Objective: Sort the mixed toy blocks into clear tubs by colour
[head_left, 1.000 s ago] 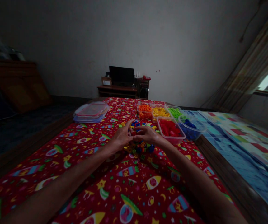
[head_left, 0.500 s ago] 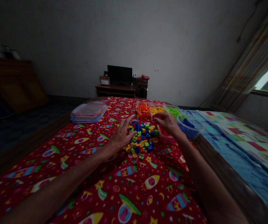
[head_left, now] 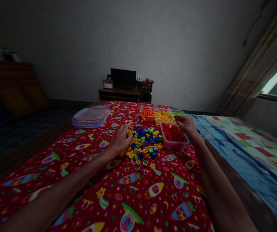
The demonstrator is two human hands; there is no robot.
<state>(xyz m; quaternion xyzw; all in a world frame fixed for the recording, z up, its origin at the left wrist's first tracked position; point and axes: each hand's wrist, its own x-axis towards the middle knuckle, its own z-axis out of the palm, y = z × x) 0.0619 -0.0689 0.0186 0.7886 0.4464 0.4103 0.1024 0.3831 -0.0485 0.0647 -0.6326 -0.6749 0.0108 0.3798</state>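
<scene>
My left hand [head_left: 122,139] rests at the left side of a loose pile of toy building bricks [head_left: 143,143], its thumb and fingers apart. The pile mixes blue, yellow, green and some orange and red pieces. Over on the right, my right hand [head_left: 187,125] hovers at the far right corner of the red-brick container [head_left: 174,143], close to the green-brick container [head_left: 177,113]. Its fingers are drawn together; anything between them is too small to make out. The blue-brick tub [head_left: 204,130] is mostly hidden behind this hand and wrist.
Containers of orange bricks [head_left: 148,120] and yellow bricks [head_left: 162,116] stand behind the pile. A stack of clear lids [head_left: 91,116] lies at the left on the red patterned cloth [head_left: 152,206]. A bed [head_left: 246,141] adjoins the table on the right.
My right hand has moved from the pile, beside my left hand, rightward past the red bricks toward the green container. My left hand has shifted slightly left, its fingers staying apart.
</scene>
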